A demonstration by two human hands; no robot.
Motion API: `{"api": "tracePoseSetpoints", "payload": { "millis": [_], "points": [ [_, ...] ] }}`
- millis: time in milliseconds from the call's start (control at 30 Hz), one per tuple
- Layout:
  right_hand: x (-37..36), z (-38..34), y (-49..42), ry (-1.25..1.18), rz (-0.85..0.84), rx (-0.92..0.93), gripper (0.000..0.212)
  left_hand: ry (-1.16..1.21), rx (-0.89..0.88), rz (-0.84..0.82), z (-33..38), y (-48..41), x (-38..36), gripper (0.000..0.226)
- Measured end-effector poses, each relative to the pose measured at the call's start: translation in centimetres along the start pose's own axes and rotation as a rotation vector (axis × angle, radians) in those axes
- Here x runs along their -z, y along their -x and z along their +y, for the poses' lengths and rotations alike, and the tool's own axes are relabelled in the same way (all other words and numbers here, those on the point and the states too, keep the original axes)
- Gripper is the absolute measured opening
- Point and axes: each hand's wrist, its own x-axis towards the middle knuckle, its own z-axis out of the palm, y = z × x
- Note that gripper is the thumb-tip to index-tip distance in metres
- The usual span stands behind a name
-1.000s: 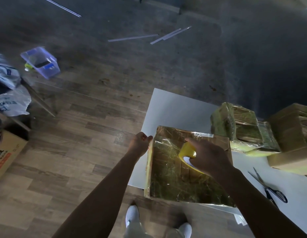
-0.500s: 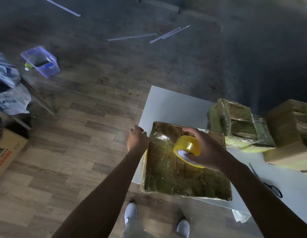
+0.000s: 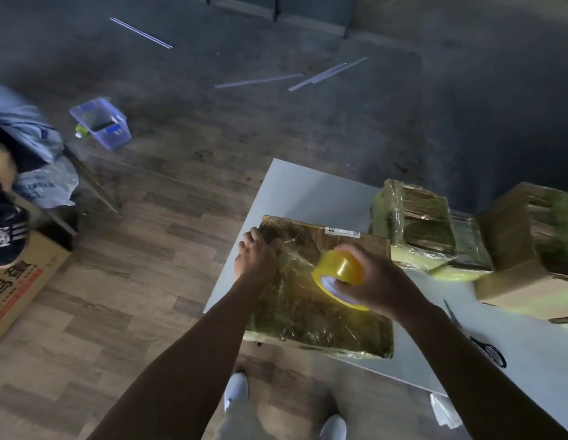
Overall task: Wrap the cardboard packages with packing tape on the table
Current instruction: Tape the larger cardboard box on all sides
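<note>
A flat cardboard package [image 3: 311,319], shiny with clear tape, lies on the white table [image 3: 308,192] at its near left corner. My right hand [image 3: 374,281] grips a yellow roll of packing tape [image 3: 339,271] just above the package's middle. A strip of tape runs from the roll toward the package's left side. My left hand [image 3: 255,257] rests on the package's far left corner, fingers curled over its edge. Two more taped packages [image 3: 416,227] [image 3: 530,246] stand at the right of the table.
Black scissors [image 3: 485,347] lie on the table at the right near my right forearm. On the floor are a clear plastic bin [image 3: 100,122], several thin strips [image 3: 257,81], bags and a printed carton [image 3: 19,287] at the left. My white shoes [image 3: 235,389] show below the table edge.
My right hand has carried the tape roll a little lower and to the right over the package. My left hand has shifted from beside the package onto its far left corner.
</note>
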Motion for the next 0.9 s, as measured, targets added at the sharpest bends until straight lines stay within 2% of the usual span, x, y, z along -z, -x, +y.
{"api": "tracePoseSetpoints", "payload": {
  "millis": [100,200,267,333,400,533,667,767,833,900],
  "points": [
    [0.5,0.8,1.6,0.224,-0.077,-0.034,0.063,0.009,0.007,-0.018,0.1,0.0,-0.1,0.06],
    [0.7,1.7,1.6,0.285,-0.025,0.034,0.067,0.025,0.007,-0.014,0.1,-0.2,0.0,0.062],
    [1.0,3.5,1.8,0.167,-0.032,0.064,0.07,0.029,0.008,-0.013,0.2,-0.2,0.1,0.066],
    [0.6,5.2,2.8,-0.088,-0.057,-0.001,0.076,0.038,0.02,-0.019,0.2,-0.1,0.1,0.075],
    [-0.6,5.7,3.9,-0.201,-0.036,-0.024,0.08,0.026,0.028,-0.021,0.2,0.1,0.0,0.087],
    [-0.3,4.8,4.1,-0.037,0.016,0.051,0.075,-0.018,0.017,0.021,0.1,0.0,-0.2,0.093],
    [2.0,5.6,5.0,0.255,-0.023,0.012,0.069,-0.03,0.014,0.028,0.1,-0.1,-0.4,0.093],
    [2.1,5.5,5.1,0.237,-0.03,-0.011,0.068,-0.097,0.044,0.007,0.6,0.1,-0.5,0.095],
    [2.0,5.6,4.9,0.187,-0.002,-0.001,0.064,-0.245,-0.071,0.139,1.3,0.6,-0.4,0.087],
    [2.0,6.2,4.7,0.139,0.002,0.015,0.063,-0.306,-0.35,0.268,2.2,1.4,-0.8,0.068]
  ]
}}
